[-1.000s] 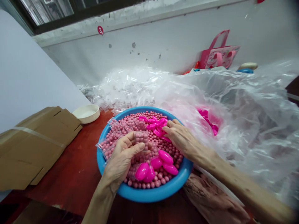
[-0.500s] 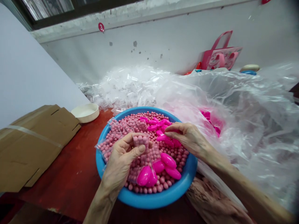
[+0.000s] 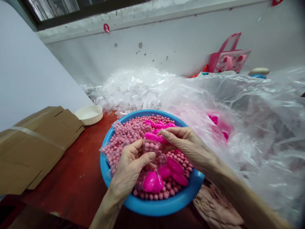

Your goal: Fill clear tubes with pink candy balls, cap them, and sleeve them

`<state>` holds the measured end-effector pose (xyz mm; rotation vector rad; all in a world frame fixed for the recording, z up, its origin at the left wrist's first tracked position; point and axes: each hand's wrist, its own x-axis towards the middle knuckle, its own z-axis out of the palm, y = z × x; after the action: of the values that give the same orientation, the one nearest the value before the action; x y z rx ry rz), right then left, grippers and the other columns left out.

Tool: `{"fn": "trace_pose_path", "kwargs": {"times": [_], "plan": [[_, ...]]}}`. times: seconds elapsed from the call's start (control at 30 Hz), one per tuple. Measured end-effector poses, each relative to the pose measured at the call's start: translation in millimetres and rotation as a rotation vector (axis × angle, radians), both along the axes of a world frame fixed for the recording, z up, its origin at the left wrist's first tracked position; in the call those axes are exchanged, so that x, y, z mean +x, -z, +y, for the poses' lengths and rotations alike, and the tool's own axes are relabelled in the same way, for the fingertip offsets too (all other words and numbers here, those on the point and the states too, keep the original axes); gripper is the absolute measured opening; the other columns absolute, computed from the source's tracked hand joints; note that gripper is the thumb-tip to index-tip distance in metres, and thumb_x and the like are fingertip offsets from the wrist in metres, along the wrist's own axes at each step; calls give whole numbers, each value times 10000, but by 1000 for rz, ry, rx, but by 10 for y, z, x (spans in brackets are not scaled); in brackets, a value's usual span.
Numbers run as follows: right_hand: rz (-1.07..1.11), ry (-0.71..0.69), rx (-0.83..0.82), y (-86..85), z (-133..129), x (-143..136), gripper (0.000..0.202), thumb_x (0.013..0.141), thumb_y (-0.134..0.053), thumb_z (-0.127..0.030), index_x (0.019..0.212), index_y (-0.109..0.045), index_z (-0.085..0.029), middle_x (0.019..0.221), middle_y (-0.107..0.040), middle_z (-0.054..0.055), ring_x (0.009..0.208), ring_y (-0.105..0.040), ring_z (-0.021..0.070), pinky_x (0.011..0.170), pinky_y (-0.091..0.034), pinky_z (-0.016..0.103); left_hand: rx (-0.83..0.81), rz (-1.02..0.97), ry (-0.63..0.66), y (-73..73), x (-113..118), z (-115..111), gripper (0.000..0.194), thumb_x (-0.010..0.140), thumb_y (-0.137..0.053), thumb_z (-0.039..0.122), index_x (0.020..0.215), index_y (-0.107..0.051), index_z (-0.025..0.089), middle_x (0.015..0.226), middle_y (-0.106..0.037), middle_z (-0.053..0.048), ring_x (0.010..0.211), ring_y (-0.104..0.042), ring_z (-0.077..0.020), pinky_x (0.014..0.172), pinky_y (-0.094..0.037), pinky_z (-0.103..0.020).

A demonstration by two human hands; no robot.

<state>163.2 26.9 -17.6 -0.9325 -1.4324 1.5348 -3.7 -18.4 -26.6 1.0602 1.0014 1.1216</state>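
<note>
My left hand (image 3: 130, 165) is closed on a small clear plastic box (image 3: 151, 146) filled with pink beads, its upper end facing my other hand. Pinched in my right hand (image 3: 183, 141) is a glossy bright pink oval cap (image 3: 152, 137), at the box's upper end; whether the two touch I cannot tell. Below both hands stands a blue basin (image 3: 164, 208) full of loose pink beads (image 3: 171, 187). More bead-filled clear boxes (image 3: 124, 132) lie on the beads at the left. Several loose pink oval pieces (image 3: 175, 166) rest in the basin.
Many empty clear plastic boxes (image 3: 133, 89) are heaped behind the basin. A large clear plastic bag (image 3: 257, 127) with pink pieces spreads at the right. Folded cardboard (image 3: 40, 146) and a white round dish (image 3: 89, 115) lie on the red table (image 3: 78, 171). A pink bag (image 3: 228, 60) leans against the wall.
My right hand has moved left from the pile of pink pieces, bringing a pink cap to the box. My left hand still holds the box. The view has shifted slightly.
</note>
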Motion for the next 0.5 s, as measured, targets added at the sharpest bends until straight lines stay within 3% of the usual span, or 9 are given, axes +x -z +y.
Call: {"fn": "trace_pose_path", "kwargs": {"times": [0.17,0.23,0.37,0.5], "plan": [[-159,-130,150,-5,-7,3,383,806,-606,-504,618,-596,-171,579,-487,-54,523,-417,75,506,-353,220,-27,1,-12,-10,-11,-12,115,778,-676,191,893,-683,190,795,-640,29,574,-589,-59,542,-512,-154],[-98,-120,70,-14,18,18,346,779,-653,-479,630,-589,-173,586,-486,-60,524,-416,71,511,-361,211,-32,23,-4,-11,-10,-18,75,782,-671,197,854,-671,179,769,-644,27,576,-596,-65,548,-510,-156],[181,-43,-220,-37,84,13,264,680,-769,-397,713,-633,-173,654,-622,-33,599,-549,84,618,-454,216,-14,51,-4,-5,-7,-25,43,768,-676,189,770,-640,166,710,-645,30,571,-596,-74,566,-513,-169],[267,-37,-308,-40,100,-38,271,612,-817,-383,699,-656,-184,604,-623,-44,572,-559,86,619,-478,227,9,58,2,3,4,-19,34,759,-664,173,782,-645,158,703,-632,22,625,-578,-96,577,-522,-189]]}}
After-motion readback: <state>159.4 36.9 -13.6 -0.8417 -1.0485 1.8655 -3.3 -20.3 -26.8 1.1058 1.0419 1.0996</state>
